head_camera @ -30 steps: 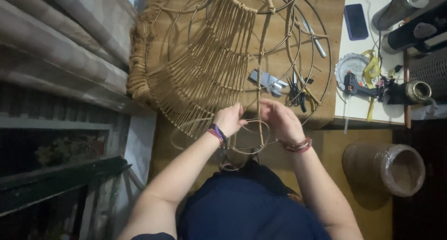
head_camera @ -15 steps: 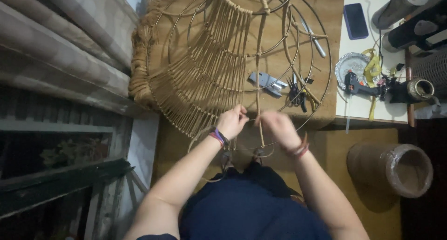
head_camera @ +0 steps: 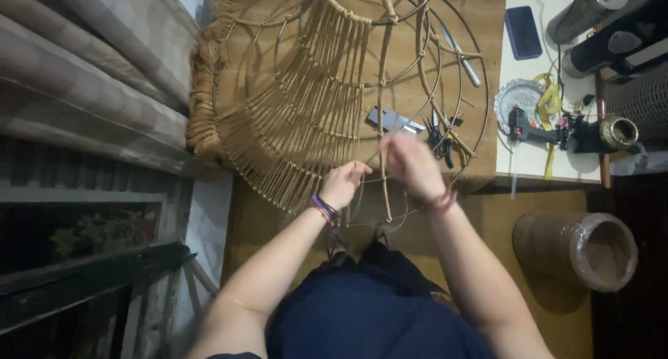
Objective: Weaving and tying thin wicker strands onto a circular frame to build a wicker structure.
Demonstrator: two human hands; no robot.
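A large round wire frame [head_camera: 445,46], partly woven with tan rattan strands [head_camera: 306,115], lies over a wooden table [head_camera: 480,18] in front of me. My left hand [head_camera: 343,183] pinches a wire rib at the frame's near edge, beside the last woven strands. My right hand [head_camera: 412,165] is blurred just to the right of it, closed on a thin rattan strand [head_camera: 383,185] that runs down along a rib. Both wrists wear bracelets.
Pliers [head_camera: 440,140] and a metal tool [head_camera: 391,120] lie under the frame. A white side table [head_camera: 536,154] carries a phone [head_camera: 522,32], a round tin [head_camera: 518,98] and a glue gun [head_camera: 532,126]. A brown roll [head_camera: 577,246] lies on the floor at the right. Wall mouldings run along the left.
My right hand has risen and moved up-left along the rib, pulling the strand. The left hand has kept its place at the frame's edge.
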